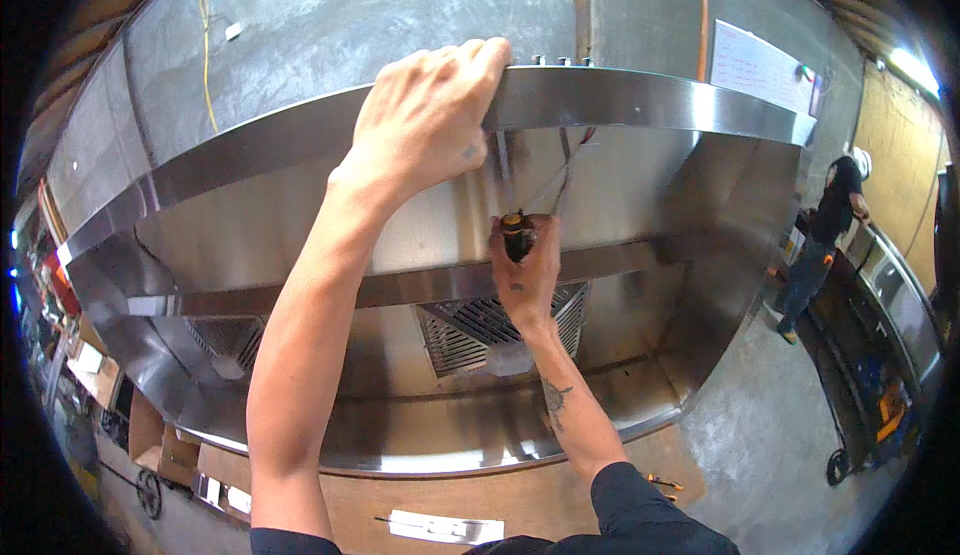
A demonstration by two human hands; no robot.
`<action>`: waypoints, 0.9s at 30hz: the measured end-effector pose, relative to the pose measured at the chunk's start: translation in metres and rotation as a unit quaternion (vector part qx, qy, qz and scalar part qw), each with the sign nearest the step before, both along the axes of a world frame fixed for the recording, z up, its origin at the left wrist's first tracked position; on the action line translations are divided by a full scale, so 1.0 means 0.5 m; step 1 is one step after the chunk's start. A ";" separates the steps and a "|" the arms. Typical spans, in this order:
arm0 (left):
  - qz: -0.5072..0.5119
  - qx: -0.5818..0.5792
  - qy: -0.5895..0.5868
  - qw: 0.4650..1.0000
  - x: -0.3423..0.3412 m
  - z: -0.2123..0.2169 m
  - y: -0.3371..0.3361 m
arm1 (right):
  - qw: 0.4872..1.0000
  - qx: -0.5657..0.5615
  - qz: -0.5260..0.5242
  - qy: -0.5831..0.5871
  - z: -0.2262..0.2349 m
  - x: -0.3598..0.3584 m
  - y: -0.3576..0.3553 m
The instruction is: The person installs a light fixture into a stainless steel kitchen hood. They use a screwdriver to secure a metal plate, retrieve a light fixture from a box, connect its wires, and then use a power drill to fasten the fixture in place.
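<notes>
A large stainless-steel range hood fills the middle of the view, its hollow inner side toward me. My left hand is closed over its upper rim, fingers curled across the edge. Inside the hood, my right hand pinches a small dark object with an orange-yellow top; its exact kind is not clear. Thin wires run from the upper rim down toward that hand. Behind the right wrist is a slatted metal filter, partly hidden by the forearm.
Several small knobs stand on the hood's upper rim. Below lies a brown board with a white sheet and an orange-handled tool. At right, another person stands beside a dark cart. Cardboard boxes sit at left.
</notes>
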State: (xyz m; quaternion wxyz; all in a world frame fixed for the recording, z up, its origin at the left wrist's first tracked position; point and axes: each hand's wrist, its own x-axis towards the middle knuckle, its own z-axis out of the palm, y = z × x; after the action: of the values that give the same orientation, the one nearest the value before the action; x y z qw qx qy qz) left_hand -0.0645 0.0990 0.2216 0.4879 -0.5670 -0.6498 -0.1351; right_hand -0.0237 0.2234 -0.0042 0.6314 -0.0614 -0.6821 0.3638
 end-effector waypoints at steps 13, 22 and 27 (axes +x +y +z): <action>-0.132 0.315 -0.287 0.895 0.073 -0.326 -0.051 | 0.845 -0.202 0.475 -0.138 0.044 0.085 0.014; -0.286 0.267 -0.640 0.661 0.081 -0.499 0.065 | 0.885 -0.188 0.401 -0.142 0.052 0.092 0.016; -0.504 0.284 -0.728 0.367 0.068 -0.522 0.073 | 0.951 -0.107 0.243 -0.159 0.055 0.087 0.004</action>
State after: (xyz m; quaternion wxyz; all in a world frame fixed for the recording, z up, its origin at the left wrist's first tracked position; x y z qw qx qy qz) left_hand -0.0307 0.1354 -0.0393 -0.2010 -0.2987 -0.2691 -0.8933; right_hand 0.0199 0.2253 0.0235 0.3967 -0.0180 -0.7249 0.5629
